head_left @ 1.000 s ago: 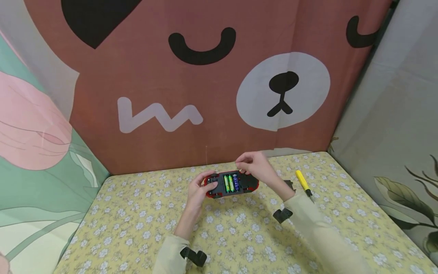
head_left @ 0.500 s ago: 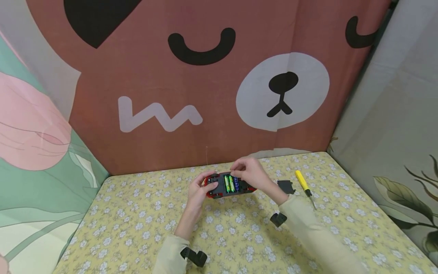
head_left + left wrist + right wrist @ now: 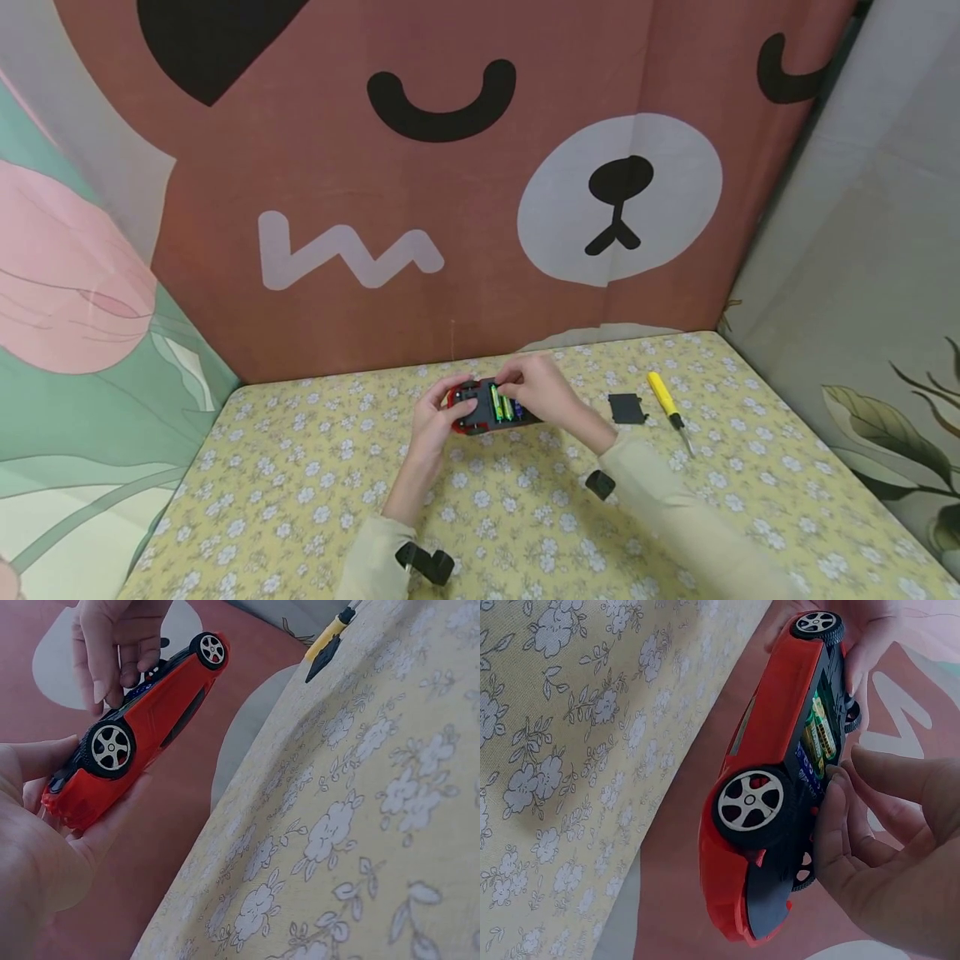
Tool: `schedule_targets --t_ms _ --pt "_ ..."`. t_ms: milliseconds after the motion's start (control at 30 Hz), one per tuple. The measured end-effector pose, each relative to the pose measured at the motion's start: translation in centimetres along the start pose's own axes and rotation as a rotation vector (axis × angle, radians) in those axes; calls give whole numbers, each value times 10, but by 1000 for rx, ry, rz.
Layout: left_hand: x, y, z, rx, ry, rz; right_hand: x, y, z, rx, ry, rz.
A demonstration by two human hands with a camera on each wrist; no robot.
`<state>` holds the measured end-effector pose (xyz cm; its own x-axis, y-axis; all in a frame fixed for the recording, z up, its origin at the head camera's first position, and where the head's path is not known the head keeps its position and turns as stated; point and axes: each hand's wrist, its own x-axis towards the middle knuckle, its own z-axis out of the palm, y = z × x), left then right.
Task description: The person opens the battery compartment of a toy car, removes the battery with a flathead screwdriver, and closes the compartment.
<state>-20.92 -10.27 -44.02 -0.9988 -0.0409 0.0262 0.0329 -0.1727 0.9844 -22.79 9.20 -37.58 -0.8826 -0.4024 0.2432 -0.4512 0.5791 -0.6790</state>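
Observation:
Upside down above the table, a red toy car is gripped at one end by my left hand, whose thumb lies across the black underside. In the uncovered battery bay sit two green batteries and a blue battery. My right hand is over the bay, its bent fingertips touching the batteries near one end. Thumb and index fingertip stay apart in the right wrist view, with nothing visible between them. From the head view, this hand covers the car's other end.
A black battery cover lies on the flowered tablecloth to the right. Beside it is a yellow-handled screwdriver. A bear-print curtain hangs behind the table.
My right hand has come down and left from above the car's right end onto the batteries, uncovering the battery cover and screwdriver tip. The left hand and car have stayed nearly still.

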Motion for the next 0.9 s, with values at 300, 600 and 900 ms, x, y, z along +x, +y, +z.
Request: schedule_targets --t_ms 300,600,900 --pt "0 -1 -1 -8 -7 7 0 -3 3 -55 5 -7" --pt "0 -3 -1 -2 -8 16 0 -4 6 -75 0 6" --pt "-1 -2 -1 6 -4 5 1 -3 7 -93 7 6"
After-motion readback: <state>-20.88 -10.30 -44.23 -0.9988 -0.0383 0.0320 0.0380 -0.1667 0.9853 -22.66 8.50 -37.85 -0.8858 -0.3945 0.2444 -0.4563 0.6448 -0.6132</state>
